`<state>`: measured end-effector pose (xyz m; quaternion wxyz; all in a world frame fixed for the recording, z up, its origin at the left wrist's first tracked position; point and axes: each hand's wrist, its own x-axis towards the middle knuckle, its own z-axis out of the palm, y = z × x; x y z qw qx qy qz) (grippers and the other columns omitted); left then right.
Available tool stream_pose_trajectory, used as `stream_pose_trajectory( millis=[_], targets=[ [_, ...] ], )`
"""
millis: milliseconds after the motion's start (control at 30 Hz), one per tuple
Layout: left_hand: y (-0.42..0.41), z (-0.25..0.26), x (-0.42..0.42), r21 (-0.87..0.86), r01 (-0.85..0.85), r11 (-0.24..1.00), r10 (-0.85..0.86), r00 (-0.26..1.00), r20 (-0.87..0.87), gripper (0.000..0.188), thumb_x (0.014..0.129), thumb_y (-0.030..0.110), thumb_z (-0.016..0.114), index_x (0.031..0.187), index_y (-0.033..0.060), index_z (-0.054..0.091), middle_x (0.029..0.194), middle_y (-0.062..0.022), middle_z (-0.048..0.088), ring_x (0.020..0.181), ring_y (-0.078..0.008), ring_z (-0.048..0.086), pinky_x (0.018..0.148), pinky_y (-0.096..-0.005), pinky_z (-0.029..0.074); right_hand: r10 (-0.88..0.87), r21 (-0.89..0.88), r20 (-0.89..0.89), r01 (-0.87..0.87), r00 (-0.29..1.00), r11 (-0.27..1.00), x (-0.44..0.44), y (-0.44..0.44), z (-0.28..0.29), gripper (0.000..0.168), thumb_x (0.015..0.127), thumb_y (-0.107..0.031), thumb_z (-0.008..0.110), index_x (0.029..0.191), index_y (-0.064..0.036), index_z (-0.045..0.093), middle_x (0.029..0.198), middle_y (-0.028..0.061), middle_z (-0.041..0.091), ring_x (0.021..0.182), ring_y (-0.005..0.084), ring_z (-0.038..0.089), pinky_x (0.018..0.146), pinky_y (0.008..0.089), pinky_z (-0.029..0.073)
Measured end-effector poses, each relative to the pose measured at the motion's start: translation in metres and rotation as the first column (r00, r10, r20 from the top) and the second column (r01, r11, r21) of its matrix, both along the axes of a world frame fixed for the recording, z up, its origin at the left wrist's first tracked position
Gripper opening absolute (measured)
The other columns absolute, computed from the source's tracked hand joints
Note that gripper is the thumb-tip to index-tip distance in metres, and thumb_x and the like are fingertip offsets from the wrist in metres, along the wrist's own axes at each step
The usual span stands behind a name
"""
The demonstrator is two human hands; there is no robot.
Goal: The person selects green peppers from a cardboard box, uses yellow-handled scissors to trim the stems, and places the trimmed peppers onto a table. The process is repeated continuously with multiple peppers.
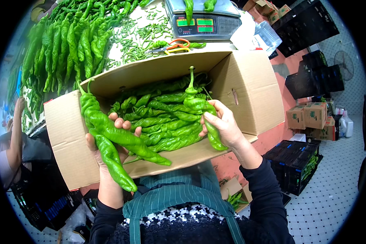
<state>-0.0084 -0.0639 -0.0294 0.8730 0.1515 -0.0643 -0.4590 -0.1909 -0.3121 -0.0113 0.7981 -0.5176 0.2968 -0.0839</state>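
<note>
Two long green peppers [114, 128] lie across the palm of my left hand [119, 125], over the left part of an open cardboard box [158, 65]. My right hand [222, 122] grips a single curled green pepper [198, 102] by its middle, stem upward, over the right part of the box. Beneath both hands, many green peppers [164, 125] lie in rows inside the box. The box's flaps are folded outward at left and right. My left fingers are partly hidden behind the peppers they hold.
Beyond the box are a digital scale [202, 26] with peppers on it, scissors [178, 45], cut stems [140, 33] and a large pepper pile [67, 45]. Another person's arm [16, 134] is at far left. Black crates [292, 161] and cardboard boxes [314, 116] stand on the floor at right.
</note>
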Motion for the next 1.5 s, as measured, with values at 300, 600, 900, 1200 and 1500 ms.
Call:
stream_pose_trajectory(
  millis=[300,600,900,1200,1500],
  targets=[
    [0.001,0.001,-0.001,-0.08,0.011,0.997,-0.01,1.0,0.009,0.072,0.084,0.053,0.065,0.132,0.0036,0.043,0.113,-0.0071,0.052,0.114,-0.0245,0.047,0.109,-0.0565,0.032,-0.099,0.651,0.416,-0.221,0.904,0.726,-0.009,-0.017,-0.015,0.044,0.103,-0.035,0.032,0.114,0.002,0.053,0.077,0.0096,0.059,0.065,0.017,0.055,0.065,0.0327,0.045],
    [0.009,-0.002,-0.004,-0.013,-0.027,1.0,0.028,1.0,0.013,0.083,0.076,0.062,0.069,0.133,0.007,0.043,0.114,-0.0066,0.055,0.115,-0.0239,0.051,0.108,-0.0558,0.036,-0.083,0.526,0.237,-0.056,0.968,0.848,0.004,-0.021,-0.016,0.038,0.103,-0.032,0.036,0.115,0.0,0.052,0.082,0.0053,0.057,0.068,0.0149,0.05,0.065,0.0285,0.041],
    [-0.004,-0.002,-0.01,0.117,0.017,0.993,-0.029,0.994,0.105,0.089,0.072,0.049,0.078,0.131,-0.0078,0.044,0.117,-0.0167,0.054,0.111,-0.0272,0.056,0.099,-0.0405,0.048,0.036,0.032,0.084,-0.039,0.996,0.999,0.027,-0.006,-0.011,0.026,0.095,-0.024,0.06,0.111,-0.005,0.052,0.094,0.0016,0.064,0.081,0.0097,0.063,0.069,0.0251,0.052],
    [-0.011,-0.011,-0.017,0.059,0.161,0.985,-0.156,0.985,-0.078,0.076,0.074,0.051,0.076,0.121,-0.0054,0.054,0.134,-0.0222,0.045,0.124,-0.0344,0.049,0.102,-0.0422,0.045,-0.025,0.33,0.063,0.002,0.998,0.944,0.065,-0.002,0.0,0.022,0.093,-0.018,0.061,0.106,-0.001,0.057,0.093,0.0112,0.068,0.078,0.0183,0.068,0.067,0.0296,0.059],
    [-0.026,0.008,-0.024,0.023,0.073,0.997,-0.072,0.997,-0.036,0.074,0.073,0.05,0.077,0.12,-0.0031,0.056,0.143,-0.023,0.037,0.13,-0.0402,0.04,0.109,-0.0515,0.036,-0.082,0.527,0.001,0.069,0.997,0.847,0.077,0.003,-0.008,0.03,0.091,-0.021,0.065,0.107,0.004,0.061,0.094,0.0151,0.067,0.08,0.023,0.068,0.069,0.0312,0.061]
  ],
)
